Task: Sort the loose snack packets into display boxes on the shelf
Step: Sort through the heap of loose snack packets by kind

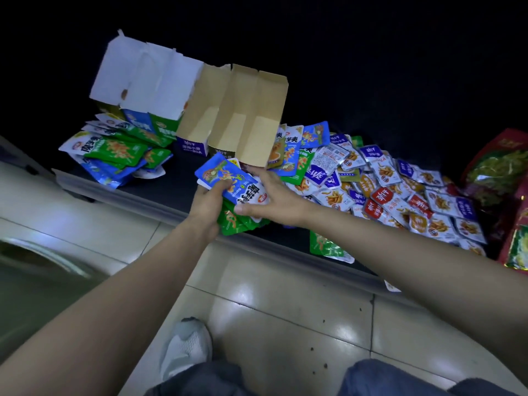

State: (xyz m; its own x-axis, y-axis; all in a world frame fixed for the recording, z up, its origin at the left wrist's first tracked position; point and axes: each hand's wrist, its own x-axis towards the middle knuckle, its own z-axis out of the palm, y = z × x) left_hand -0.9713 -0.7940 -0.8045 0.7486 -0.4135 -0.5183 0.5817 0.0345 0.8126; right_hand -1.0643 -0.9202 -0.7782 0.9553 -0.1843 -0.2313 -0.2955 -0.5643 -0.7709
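1. While the left hand [207, 202] grips a fanned stack, thumb curled over the blue packet [228, 178] on top with green packets [231, 224] beneath, the right hand [274, 201] lies just beside it, fingers spread, holding nothing.
2. Right thumb touches or nearly touches the blue packet's lower edge; cannot tell which.
3. Key relation: brown-flapped display box [234, 115] stands directly beyond both hands' fingertips, flap raised. Right fingertips are nearer its front lip.
4. Blue packet's long axis runs diagonally toward the right thumb, so it probably needs turning before entering the box.
5. White-flapped box [143, 78] sits well past the left hand's outer side. The loose pile [385, 181] spreads past the right hand's outer side.
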